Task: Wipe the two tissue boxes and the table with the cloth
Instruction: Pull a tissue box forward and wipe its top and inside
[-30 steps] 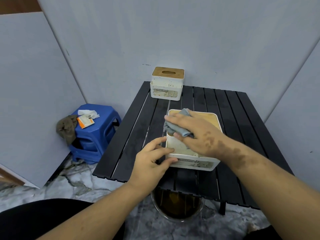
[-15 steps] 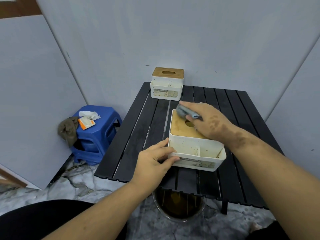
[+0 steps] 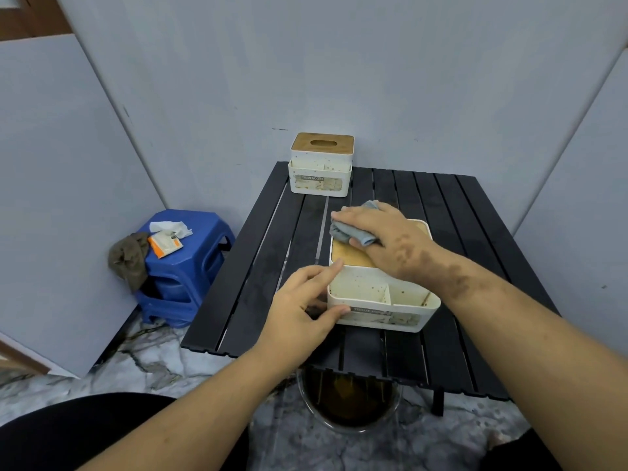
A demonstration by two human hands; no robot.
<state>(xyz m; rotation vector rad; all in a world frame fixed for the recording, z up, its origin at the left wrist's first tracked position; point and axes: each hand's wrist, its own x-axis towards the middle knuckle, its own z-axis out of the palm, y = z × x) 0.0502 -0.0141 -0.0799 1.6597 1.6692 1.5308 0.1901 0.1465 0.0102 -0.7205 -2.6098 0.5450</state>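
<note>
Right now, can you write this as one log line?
step: wiping near tissue box lid | right hand: presses cloth | left hand: steadies box | far tissue box: untouched
</note>
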